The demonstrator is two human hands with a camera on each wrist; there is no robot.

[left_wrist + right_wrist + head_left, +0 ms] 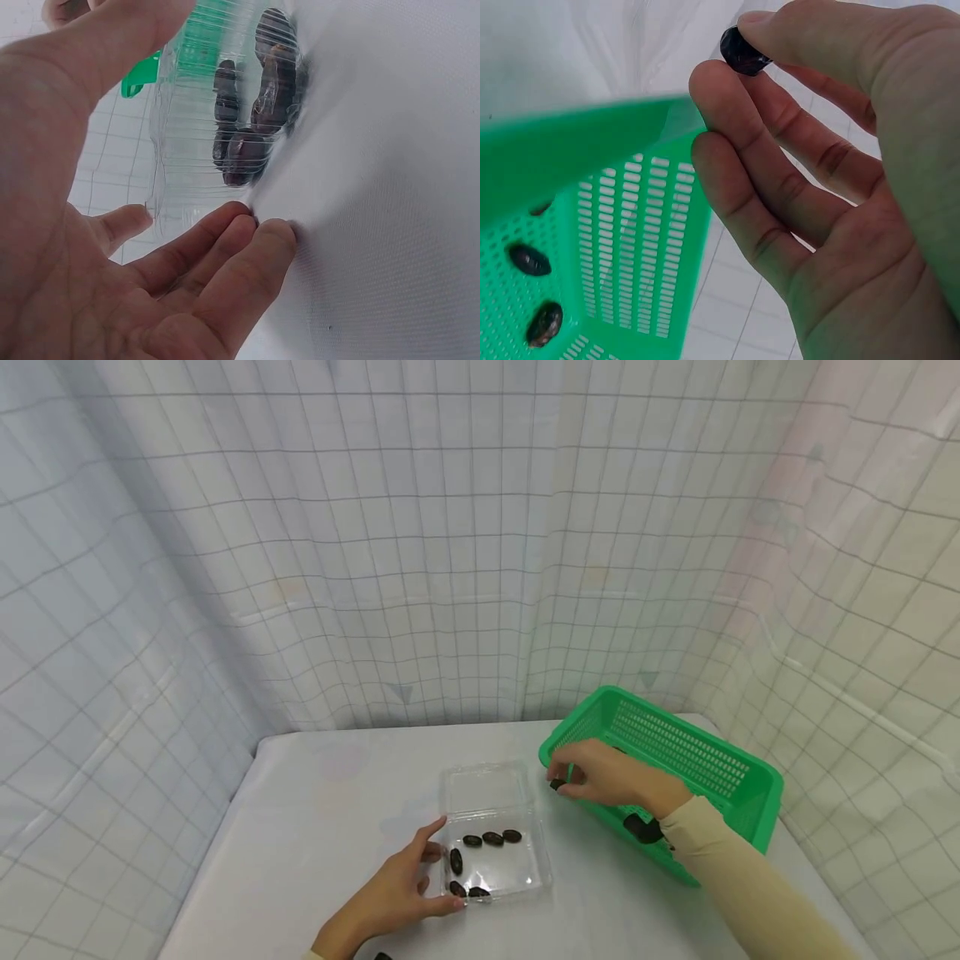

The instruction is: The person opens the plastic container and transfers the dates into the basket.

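Note:
A clear plastic clamshell box (510,864) lies on the table with its lid (486,789) folded back. Several dark brown dates (492,838) rest along its back and left sides. My left hand (397,885) grips the box's left end, thumb at the front corner and index finger near the hinge. In the left wrist view, dates (244,154) show through the ribbed side wall. My right hand (600,772) pinches one date (742,52) between thumb and fingers, just outside the left rim of a green basket (675,752). More dates (530,259) lie inside that basket.
The slotted basket stands at the table's right side, under my right forearm. Part of another dark object (383,956) shows at the bottom edge, beside my left wrist. Checked white curtains (420,568) enclose the white-covered table (322,827) at the back and sides.

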